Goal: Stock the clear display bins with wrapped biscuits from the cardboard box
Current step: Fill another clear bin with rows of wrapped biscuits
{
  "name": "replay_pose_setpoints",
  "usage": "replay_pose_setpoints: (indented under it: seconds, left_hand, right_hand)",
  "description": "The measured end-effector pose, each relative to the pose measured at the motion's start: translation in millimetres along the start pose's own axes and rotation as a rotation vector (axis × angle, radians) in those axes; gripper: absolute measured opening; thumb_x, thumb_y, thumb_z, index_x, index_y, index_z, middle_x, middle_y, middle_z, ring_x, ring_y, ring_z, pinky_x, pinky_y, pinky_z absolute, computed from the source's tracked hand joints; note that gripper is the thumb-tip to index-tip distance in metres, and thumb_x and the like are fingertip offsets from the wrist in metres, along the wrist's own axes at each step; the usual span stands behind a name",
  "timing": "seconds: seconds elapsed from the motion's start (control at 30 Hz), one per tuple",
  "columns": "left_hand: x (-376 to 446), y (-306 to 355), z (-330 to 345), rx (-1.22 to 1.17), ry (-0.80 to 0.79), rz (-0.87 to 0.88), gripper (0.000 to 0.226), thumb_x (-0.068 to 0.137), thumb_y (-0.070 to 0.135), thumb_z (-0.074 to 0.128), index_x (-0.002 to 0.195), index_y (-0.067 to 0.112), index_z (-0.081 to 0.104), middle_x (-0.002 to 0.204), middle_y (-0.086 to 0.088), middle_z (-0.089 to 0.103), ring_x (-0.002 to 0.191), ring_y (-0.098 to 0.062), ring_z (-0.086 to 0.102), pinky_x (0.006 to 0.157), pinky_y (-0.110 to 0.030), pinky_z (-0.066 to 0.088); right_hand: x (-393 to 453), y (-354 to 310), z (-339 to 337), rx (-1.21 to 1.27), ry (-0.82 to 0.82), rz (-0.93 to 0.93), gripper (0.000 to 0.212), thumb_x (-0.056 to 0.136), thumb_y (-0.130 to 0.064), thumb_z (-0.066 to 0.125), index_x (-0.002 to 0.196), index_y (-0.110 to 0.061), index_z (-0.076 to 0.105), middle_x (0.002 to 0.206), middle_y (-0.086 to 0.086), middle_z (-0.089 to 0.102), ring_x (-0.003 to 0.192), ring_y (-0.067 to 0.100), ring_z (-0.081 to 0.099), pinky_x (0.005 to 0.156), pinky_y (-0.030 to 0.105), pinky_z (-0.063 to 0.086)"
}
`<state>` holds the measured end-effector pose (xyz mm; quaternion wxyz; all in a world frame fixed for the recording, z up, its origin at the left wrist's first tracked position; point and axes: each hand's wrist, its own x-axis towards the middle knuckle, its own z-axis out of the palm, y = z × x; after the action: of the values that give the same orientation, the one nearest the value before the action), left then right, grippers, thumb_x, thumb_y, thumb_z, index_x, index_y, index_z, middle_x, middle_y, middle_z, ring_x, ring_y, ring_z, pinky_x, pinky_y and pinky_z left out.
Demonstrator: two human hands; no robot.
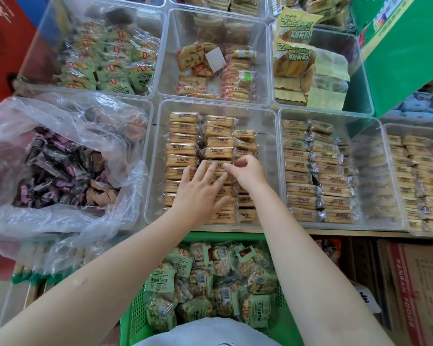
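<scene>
Both hands reach into the middle clear bin (268,126) of wrapped biscuits (183,151). The left hand (200,191) lies flat with straight fingers on the rows; the right hand (248,172) pinches 1 packet's wrapper beside it.

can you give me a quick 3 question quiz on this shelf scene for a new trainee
1. True or false: both hands are over the middle clear bin.
2. Which hand lies flat on the wrapped biscuits? A) left hand B) right hand
3. What colour is the crate of green packets below the shelf?

Key: 1 true; 2 A; 3 green.
</scene>
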<state>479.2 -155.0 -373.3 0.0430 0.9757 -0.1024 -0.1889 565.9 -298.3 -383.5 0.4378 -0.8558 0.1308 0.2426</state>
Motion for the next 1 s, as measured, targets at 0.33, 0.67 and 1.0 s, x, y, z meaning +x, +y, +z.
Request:
replay_pose_setpoints:
  seconds: [0.33,0.67,1.0]
  left_hand:
    - [7,-9,-11,-0.104,0.066,0.050,0.059,0.102,0.063,0.021,0.152,0.035,0.034,0.168,-0.012,-0.008,0.153,-0.030,-0.018,0.124,-0.050,-0.005]
    - [7,-16,-1,-0.061,0.063,0.085,0.062,0.100,0.064,0.019,0.155,0.037,0.028,0.168,-0.012,-0.007,0.153,-0.028,-0.017,0.124,-0.053,-0.004]
    - [12,-19,-7,-0.095,0.039,0.087,0.058,0.100,0.065,0.020,0.150,0.039,0.035,0.168,-0.009,0.006,0.156,-0.027,0.000,0.124,-0.055,-0.001]
  right_hand:
    - [8,-23,6,0.040,0.093,0.032,0.033,0.091,-0.043,0.071,0.107,-0.017,0.059,0.106,-0.003,0.063,0.094,0.016,0.060,0.068,0.026,0.043]
    - [16,-22,6,0.041,0.150,0.057,0.016,0.091,-0.029,0.073,0.089,-0.016,0.064,0.094,-0.002,0.067,0.089,0.016,0.062,0.078,0.032,0.049]
    - [21,-22,2,0.029,0.101,0.081,0.016,0.091,-0.031,0.074,0.090,-0.017,0.065,0.088,-0.006,0.065,0.087,0.013,0.061,0.076,0.030,0.045]
